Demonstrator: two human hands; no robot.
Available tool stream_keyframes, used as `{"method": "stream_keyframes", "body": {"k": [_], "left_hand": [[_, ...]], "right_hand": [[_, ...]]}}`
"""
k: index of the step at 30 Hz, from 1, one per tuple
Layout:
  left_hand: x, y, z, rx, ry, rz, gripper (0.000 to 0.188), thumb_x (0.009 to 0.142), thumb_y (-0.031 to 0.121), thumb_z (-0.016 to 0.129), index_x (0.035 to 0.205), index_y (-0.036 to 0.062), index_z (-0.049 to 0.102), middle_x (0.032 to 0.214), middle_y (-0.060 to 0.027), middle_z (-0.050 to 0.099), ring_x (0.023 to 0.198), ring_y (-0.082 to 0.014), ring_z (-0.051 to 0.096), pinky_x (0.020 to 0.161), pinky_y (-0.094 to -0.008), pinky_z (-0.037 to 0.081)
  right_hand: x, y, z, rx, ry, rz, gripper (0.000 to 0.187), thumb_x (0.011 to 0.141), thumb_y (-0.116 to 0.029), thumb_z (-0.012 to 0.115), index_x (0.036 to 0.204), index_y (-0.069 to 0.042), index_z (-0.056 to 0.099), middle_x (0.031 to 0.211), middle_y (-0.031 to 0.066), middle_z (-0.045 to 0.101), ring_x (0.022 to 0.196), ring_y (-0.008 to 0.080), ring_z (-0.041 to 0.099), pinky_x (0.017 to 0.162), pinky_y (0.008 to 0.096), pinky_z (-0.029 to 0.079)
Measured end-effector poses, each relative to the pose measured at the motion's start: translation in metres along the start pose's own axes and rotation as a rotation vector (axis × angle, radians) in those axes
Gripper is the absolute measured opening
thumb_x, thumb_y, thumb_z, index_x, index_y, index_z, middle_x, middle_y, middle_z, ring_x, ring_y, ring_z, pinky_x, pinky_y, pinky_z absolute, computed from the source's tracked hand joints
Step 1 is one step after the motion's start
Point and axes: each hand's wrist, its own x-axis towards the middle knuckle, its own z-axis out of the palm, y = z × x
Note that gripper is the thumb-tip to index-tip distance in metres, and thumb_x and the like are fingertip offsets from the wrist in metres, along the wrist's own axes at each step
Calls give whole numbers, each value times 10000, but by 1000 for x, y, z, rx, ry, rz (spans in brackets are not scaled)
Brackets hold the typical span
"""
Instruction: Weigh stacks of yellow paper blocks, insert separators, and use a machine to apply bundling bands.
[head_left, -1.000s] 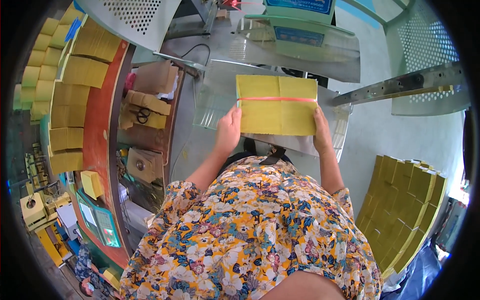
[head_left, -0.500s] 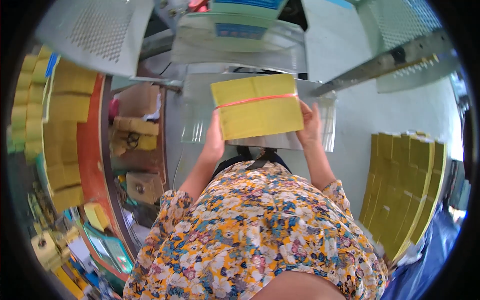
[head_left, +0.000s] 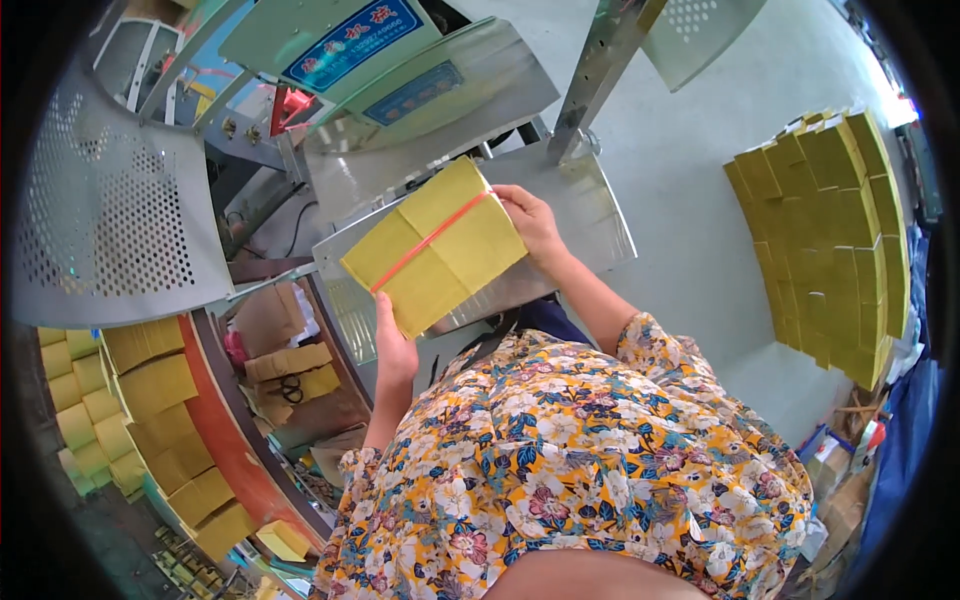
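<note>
A flat bundle of yellow paper [head_left: 450, 275], tied across its middle with a red band [head_left: 428, 245], is held between my two hands, in front of my body. My left hand [head_left: 395, 345] is closed on its near left edge, the thumb lying along the side. At the far right edge, my right hand [head_left: 530, 225] grips the other end, its fingers partly hidden by the bundle. The bundle is tilted, its right end farther from me, and hangs over a shiny metal tray [head_left: 598, 215].
A pale green machine [head_left: 350, 45] with a blue label stands beyond the tray. Perforated metal panels [head_left: 110, 210] flank it. To the left, yellow paper stacks [head_left: 165, 385] line a red-edged table [head_left: 235, 410]. At right, a tall block of yellow bundles [head_left: 820, 240] stands on the grey floor.
My view has turned to the right, so the machine and tray appear slanted and shifted left. The bundle has swung from nearly level to a diagonal; both hands keep hold of it.
</note>
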Motion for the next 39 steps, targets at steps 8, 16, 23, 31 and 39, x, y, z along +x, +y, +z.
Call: {"method": "stream_keyframes", "body": {"k": [8, 16, 23, 31, 39], "left_hand": [[-2, 18, -5, 31, -104, -36, 499, 1058, 368, 337, 1408, 23, 421, 1408, -93, 496, 1295, -205, 476, 1093, -368, 362], [7, 0, -1, -1, 117, 57, 475, 1053, 337, 357, 1390, 13, 442, 1387, -87, 518, 1279, -198, 488, 1083, -355, 364], [11, -20, -12, 140, 113, 144, 478, 1053, 333, 348, 1384, 3, 448, 1377, -96, 524, 1268, -193, 494, 1076, -347, 367], [-3, -5, 18, 85, 190, 111, 458, 1059, 302, 327, 1335, -24, 492, 1347, -127, 537, 1241, -199, 507, 1051, -344, 386], [-7, -1, 22, 340, 120, 297, 485, 1046, 347, 386, 1364, -11, 462, 1326, -110, 529, 1212, -166, 489, 1034, -316, 365]], "right_hand": [[4, -35, -22, -605, -125, -550, 124, 895, -81, 640, 1005, -42, 682, 891, 103, 679, 744, 200, 646, 684, 286, 513], [9, -43, -21, -623, -218, -498, 41, 864, -20, 643, 902, -24, 628, 860, 117, 658, 738, 246, 651, 658, 312, 510], [0, -29, -32, -495, -162, -564, 70, 857, -18, 613, 926, -32, 609, 860, 141, 634, 768, 305, 651, 675, 355, 522], [2, -49, -44, -454, -380, -321, 71, 864, -9, 620, 933, -13, 603, 910, 146, 639, 796, 299, 662, 703, 351, 534], [12, -54, -48, -613, -484, -409, 58, 885, -19, 616, 943, -12, 621, 837, 79, 645, 754, 191, 646, 644, 321, 511]]}}
